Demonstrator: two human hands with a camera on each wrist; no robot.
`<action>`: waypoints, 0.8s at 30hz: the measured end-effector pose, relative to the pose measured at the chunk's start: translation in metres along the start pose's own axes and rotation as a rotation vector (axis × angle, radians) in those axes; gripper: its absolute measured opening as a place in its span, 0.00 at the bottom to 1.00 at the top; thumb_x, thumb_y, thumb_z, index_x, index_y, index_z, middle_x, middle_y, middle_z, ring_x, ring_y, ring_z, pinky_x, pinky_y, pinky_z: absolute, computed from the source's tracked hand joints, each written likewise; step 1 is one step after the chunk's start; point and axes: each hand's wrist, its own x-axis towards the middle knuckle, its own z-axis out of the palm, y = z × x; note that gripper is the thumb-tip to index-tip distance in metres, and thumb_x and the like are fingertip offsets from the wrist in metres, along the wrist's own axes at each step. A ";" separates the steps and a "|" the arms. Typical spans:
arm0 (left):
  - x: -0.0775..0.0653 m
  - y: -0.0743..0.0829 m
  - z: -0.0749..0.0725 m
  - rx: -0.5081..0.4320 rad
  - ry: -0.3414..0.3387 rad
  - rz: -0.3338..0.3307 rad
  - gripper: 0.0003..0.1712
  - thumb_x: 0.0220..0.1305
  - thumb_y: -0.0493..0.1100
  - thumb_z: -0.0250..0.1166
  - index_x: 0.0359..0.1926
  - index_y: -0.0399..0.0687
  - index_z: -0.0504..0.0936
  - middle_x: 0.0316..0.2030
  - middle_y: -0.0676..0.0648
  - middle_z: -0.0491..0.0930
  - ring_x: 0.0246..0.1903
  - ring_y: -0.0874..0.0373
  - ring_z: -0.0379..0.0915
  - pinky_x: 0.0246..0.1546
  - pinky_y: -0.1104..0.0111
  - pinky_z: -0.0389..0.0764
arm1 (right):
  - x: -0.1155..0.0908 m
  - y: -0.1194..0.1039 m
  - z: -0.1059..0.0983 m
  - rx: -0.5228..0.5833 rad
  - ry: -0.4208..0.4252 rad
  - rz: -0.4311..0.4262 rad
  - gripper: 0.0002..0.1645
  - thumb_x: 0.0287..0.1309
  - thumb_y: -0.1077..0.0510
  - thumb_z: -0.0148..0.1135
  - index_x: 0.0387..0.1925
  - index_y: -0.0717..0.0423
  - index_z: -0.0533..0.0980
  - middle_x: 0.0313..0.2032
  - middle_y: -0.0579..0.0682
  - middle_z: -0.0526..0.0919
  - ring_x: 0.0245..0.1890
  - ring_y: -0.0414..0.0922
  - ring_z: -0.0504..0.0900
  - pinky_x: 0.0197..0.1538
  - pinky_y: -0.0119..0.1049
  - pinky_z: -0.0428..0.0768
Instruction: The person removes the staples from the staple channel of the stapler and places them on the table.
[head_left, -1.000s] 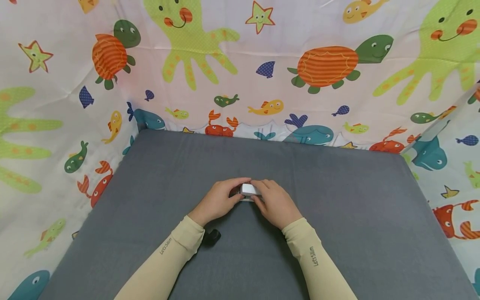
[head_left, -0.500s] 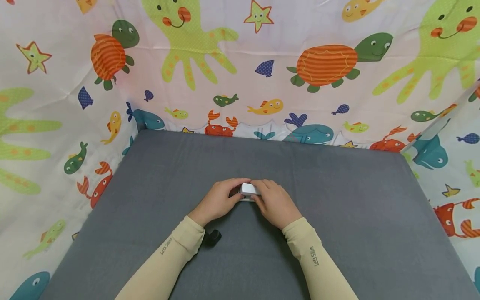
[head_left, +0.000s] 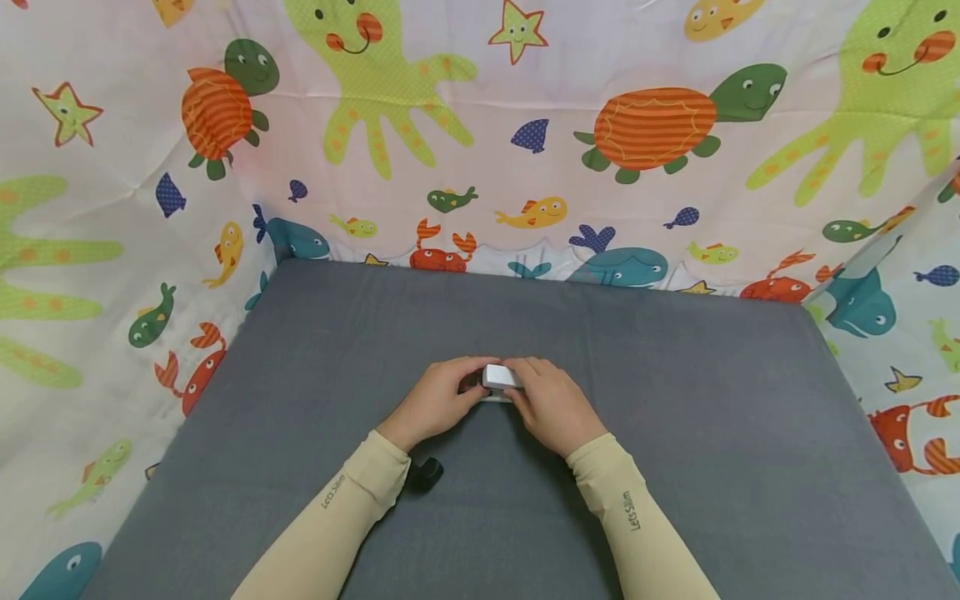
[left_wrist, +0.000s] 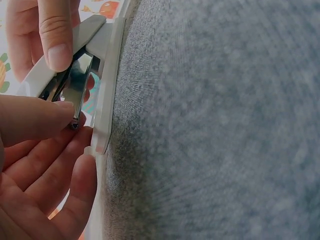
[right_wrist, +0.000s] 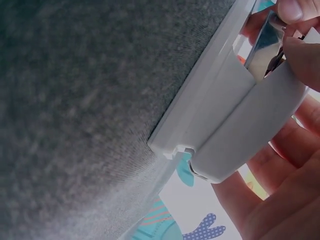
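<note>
A white stapler (head_left: 501,377) stands on its base on the grey cloth, between both hands at mid-table. In the left wrist view its top cover is raised off the silvery metal staple channel (left_wrist: 77,82), and the long pale base (left_wrist: 106,100) lies along the cloth. My left hand (head_left: 433,407) pinches the front end, its thumb against the channel. My right hand (head_left: 558,408) holds the white cover (right_wrist: 245,125), thumb on one side and fingers around the far side. The staples inside are hidden.
Grey cloth (head_left: 712,433) covers the table. A small black rounded object (head_left: 426,475) shows beside the left sleeve. Curtains printed with sea animals (head_left: 525,108) hang at the back and both sides.
The stapler's white cover sits very slightly higher than before, and the right hand has shifted a touch with it. The left hand keeps its place.
</note>
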 end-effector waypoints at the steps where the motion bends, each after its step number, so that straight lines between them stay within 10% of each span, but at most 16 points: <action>1: 0.000 0.000 0.000 0.000 0.004 -0.003 0.24 0.78 0.42 0.68 0.71 0.55 0.82 0.61 0.51 0.87 0.48 0.61 0.83 0.55 0.61 0.86 | 0.000 0.000 0.000 -0.001 -0.001 -0.003 0.21 0.72 0.57 0.71 0.63 0.56 0.80 0.53 0.55 0.88 0.50 0.52 0.87 0.58 0.51 0.86; 24: 0.000 0.003 0.002 0.025 0.013 -0.007 0.14 0.77 0.41 0.68 0.59 0.55 0.87 0.53 0.52 0.89 0.46 0.62 0.85 0.51 0.62 0.87 | -0.002 0.004 -0.008 0.021 0.004 0.016 0.20 0.72 0.57 0.71 0.61 0.56 0.80 0.53 0.54 0.88 0.50 0.51 0.86 0.56 0.49 0.87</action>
